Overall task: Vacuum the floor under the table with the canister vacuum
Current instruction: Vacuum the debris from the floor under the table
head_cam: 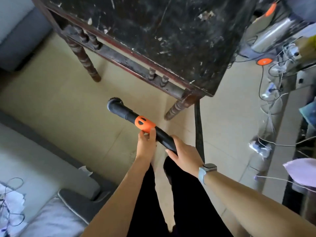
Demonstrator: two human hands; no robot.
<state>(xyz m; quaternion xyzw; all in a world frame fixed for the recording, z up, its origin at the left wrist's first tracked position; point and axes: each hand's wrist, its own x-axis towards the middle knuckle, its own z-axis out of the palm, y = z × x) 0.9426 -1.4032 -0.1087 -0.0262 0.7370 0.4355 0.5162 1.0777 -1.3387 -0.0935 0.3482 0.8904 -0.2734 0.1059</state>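
Observation:
A black vacuum wand (126, 113) with an orange collar (144, 125) and a round brush nozzle (114, 103) points down-left toward the beige tiled floor (56, 106) in front of the dark worn table (162, 35). My left hand (147, 144) pinches the wand just behind the orange collar. My right hand (183, 153) grips the black handle further back. The black hose (199, 129) runs from my right hand past the table's near leg (176, 108). The canister vacuum (266, 47), grey with orange wheels, stands at the upper right.
A grey sofa (34, 171) with a cushion and loose cables lies at the lower left. Another grey seat (18, 36) is at the upper left. Tangled white cables and clutter (273, 93) spread along the right side. My dark trouser legs stand below my hands.

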